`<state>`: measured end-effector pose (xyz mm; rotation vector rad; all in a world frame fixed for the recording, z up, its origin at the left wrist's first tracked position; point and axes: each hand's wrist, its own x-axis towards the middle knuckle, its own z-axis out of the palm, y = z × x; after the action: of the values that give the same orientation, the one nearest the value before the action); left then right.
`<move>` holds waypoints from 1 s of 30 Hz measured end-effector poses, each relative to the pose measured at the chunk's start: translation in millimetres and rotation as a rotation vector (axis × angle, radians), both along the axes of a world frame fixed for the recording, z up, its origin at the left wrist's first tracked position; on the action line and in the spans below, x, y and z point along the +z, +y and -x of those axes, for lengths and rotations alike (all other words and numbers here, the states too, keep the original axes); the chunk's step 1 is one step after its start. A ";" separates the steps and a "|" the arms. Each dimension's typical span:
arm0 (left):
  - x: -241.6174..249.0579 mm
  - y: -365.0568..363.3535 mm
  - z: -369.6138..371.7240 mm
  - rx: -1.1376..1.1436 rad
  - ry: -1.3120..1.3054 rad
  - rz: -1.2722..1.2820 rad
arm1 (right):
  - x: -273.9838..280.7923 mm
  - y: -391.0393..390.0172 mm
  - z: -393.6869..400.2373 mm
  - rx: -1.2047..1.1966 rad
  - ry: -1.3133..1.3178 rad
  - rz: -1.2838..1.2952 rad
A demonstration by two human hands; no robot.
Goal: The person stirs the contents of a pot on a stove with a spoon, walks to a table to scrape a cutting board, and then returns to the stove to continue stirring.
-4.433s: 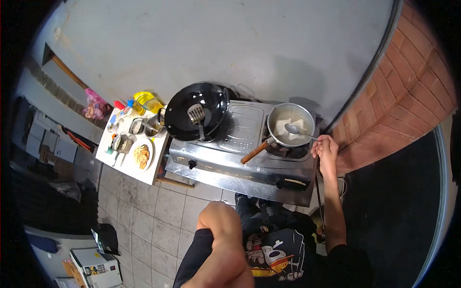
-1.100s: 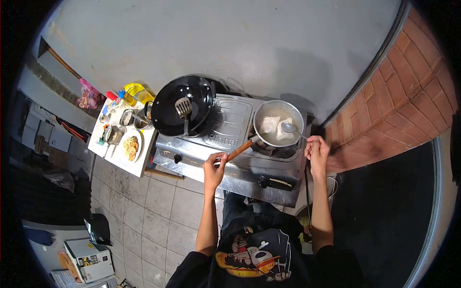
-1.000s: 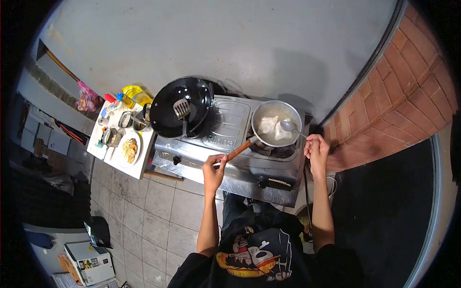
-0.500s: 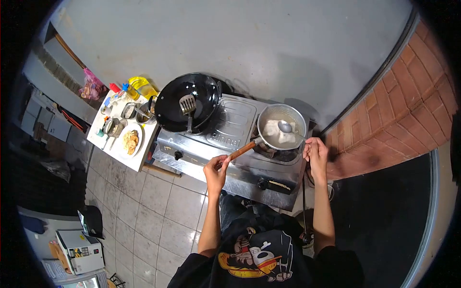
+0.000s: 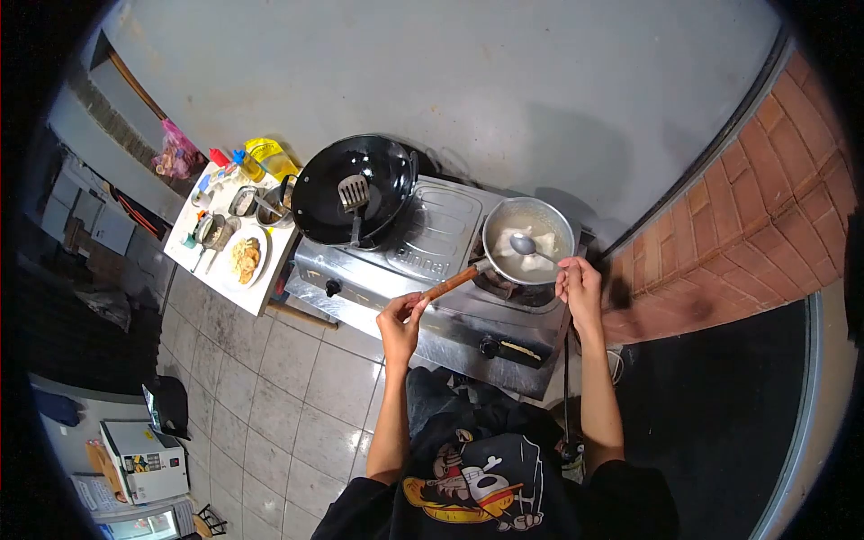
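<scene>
A metal saucepan (image 5: 569, 220) sits over the right burner of the gas stove (image 5: 423, 297), with pale white pieces in cloudy liquid inside it. My left hand (image 5: 399, 321) is closed around the end of the saucepan's wooden handle (image 5: 450, 283). In my right hand (image 5: 579, 286), held just off the pan's lower right rim, is a metal spoon (image 5: 522, 244) whose bowl lies over the white pieces. Fingers cover the end of the spoon's handle.
Left of the saucepan, a black wok (image 5: 315, 193) holds a slotted spatula (image 5: 354, 193). Further left, a white table (image 5: 243, 297) carries a plate of food (image 5: 246, 256), small bowls and sauce bottles (image 5: 245, 165). A brick wall (image 5: 729, 225) rises on the right.
The spoon's bowl has shifted left and slightly down in the saucepan, and my right hand has moved left with it. My left hand keeps its grip on the handle.
</scene>
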<state>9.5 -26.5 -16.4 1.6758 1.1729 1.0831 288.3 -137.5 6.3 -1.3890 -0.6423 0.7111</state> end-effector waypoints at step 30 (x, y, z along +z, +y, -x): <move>-4.7 14.1 36.7 -0.198 -0.040 0.020 | 38.9 -53.6 40.4 -0.410 0.041 -0.175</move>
<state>-27.1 -12.3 -21.1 1.7075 0.9672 0.9739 247.9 -191.1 45.3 -1.2860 -0.3600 0.3459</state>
